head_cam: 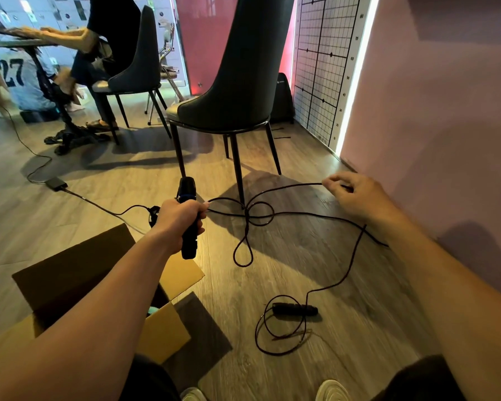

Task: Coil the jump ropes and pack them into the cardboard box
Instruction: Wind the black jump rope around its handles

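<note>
Wood-plank floor (301, 256) fills the head view, the open cardboard box (168, 331) at lower left. The left hand (180, 218) is wrapped round one handle (189, 244); the right hand (350, 195) pinches the jump rope (298, 185). The cord crosses itself at a chair leg (237, 169). Pulling now could probably cinch a knot or snag there. The second handle (294, 309) lies on the floor.

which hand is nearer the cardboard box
Left. The left hand grips a handle just over the cardboard box; the right hand pinches rope far to its right.
</note>
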### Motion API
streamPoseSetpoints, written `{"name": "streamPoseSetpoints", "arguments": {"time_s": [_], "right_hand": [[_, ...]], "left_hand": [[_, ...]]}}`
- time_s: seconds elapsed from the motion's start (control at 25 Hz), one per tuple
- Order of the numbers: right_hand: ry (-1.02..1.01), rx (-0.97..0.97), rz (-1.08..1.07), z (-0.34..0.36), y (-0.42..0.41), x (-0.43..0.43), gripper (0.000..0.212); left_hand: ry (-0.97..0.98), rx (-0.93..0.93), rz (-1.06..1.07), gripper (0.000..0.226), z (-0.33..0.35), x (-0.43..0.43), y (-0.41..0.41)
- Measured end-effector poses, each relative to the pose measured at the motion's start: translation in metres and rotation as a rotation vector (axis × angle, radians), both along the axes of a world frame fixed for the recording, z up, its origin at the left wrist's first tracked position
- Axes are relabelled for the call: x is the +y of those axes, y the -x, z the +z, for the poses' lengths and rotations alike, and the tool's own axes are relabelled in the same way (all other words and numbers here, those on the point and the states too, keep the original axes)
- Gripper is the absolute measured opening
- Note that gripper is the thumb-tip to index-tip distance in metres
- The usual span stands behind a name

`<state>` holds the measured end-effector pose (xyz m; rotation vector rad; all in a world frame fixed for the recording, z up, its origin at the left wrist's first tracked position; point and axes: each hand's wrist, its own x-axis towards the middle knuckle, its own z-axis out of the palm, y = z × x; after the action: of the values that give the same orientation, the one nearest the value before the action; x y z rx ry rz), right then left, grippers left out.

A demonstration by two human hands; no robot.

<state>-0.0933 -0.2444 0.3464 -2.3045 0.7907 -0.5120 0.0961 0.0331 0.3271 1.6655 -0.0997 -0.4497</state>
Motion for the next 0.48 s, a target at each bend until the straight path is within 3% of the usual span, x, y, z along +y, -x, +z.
{"name": "streamPoseSetpoints", "arguments": {"time_s": [0.16, 0.24, 0.36, 0.4, 0.48], "right_hand": [[0.140, 0.124, -0.001, -0.006, -0.005, 0.001, 0.022], [0.147, 0.242, -0.006, -0.011, -0.010, 0.012, 0.030], [0.052, 0.216, 0.298, -0.009, -0.017, 0.042, 0.073], [-0.035, 0.159, 0.439, -0.003, -0.019, 0.052, 0.076], [-0.289, 0.096, 0.685, 0.008, -0.018, 0.070, 0.058]], "left_hand": [[0.092, 0.001, -0.189, 0.010, 0.009, -0.005, 0.012], [0.189, -0.018, -0.358, 0.009, 0.018, -0.009, 0.020], [0.265, -0.070, -0.525, 0.007, 0.030, -0.016, 0.033], [0.295, -0.075, -0.554, 0.006, 0.033, -0.018, 0.035], [0.417, -0.034, -0.565, 0.002, 0.036, -0.020, 0.038]]}}
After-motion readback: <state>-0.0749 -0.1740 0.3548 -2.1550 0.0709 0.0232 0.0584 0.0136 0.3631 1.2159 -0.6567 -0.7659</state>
